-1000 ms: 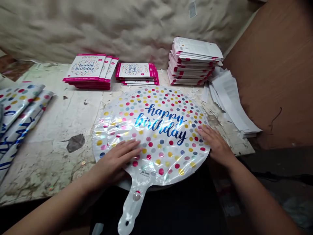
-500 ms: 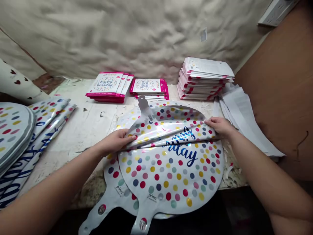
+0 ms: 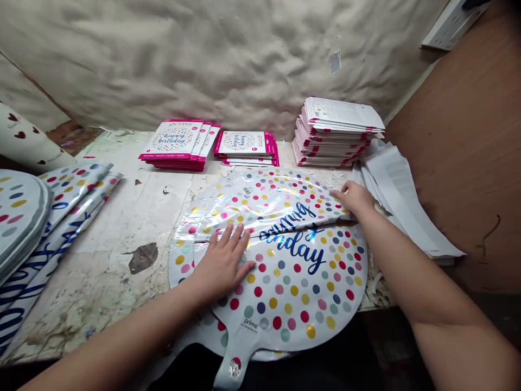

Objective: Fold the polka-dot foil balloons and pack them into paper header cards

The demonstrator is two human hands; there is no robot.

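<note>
Scuffed white-painted workbench (image 3: pixel 95 296), backed at the far side by a quilted beige wall covering (image 3: pixel 203 60), with a brown board (image 3: pixel 459 163) standing along the right side. Along the far edge sit two low stacks of pink-edged balloon packets (image 3: pixel 175 144) and a taller, leaning stack of packets (image 3: pixel 336 133); loose white papers (image 3: pixel 407 212) fan out to the right of it, near the board. At left lie flat printed foil balloons (image 3: pixel 61 239), a rounded pile of balloons (image 3: pixel 18 217) and a heart-print roll (image 3: pixel 24 144). A stretch of worn bench with a dark stain (image 3: pixel 143 258) separates these from the work. Mid-bench, near the near edge, lie round polka-dot foil balloons (image 3: pixel 301 293), their tails (image 3: pixel 234 369) hanging past that edge. The top balloon (image 3: pixel 260 201) is doubled back on itself, its fold running left to right across the lettering. Only a narrow strip of bench remains between its far rim and the packets. Left hand (image 3: pixel 222 266) lies palm down on the fold, fingers spread wide, not gripping. Right hand (image 3: pixel 354 198) sits at the fold's right end, fingers (image 3: pixel 344 190) curled narrowly over the foil edge; whether they pinch it, I cannot tell.
</note>
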